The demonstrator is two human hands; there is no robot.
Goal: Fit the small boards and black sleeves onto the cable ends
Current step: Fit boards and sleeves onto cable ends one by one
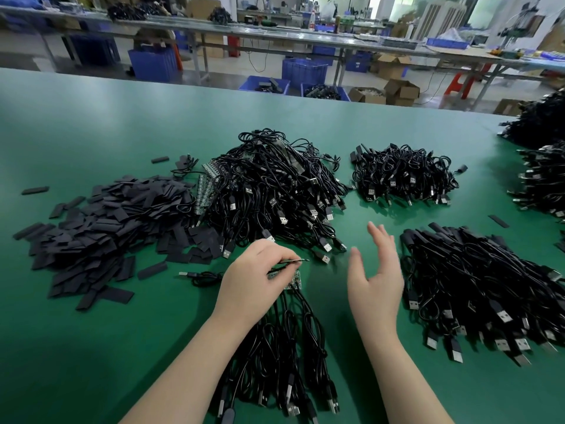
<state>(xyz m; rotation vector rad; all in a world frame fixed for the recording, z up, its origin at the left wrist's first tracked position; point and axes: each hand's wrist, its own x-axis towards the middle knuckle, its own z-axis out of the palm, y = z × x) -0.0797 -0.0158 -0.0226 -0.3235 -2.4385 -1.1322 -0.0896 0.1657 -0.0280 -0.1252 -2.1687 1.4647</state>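
My left hand [253,273] pinches a thin cable end [301,261] and holds small green boards [294,278] whose black cables [284,347] trail toward me in a bundle. My right hand [374,276] hovers just right of it, fingers spread and relaxed, holding nothing. A heap of flat black sleeves [107,221] lies at the left. A big tangle of black USB cables [275,191] with strips of green boards [206,191] at its left edge sits behind my hands.
More cable piles lie on the green table [91,347]: one at centre right [403,175], one at near right [477,286], others at the far right edge [544,166]. A single coiled cable [201,276] lies left of my left hand. Workbenches and blue crates stand beyond the table.
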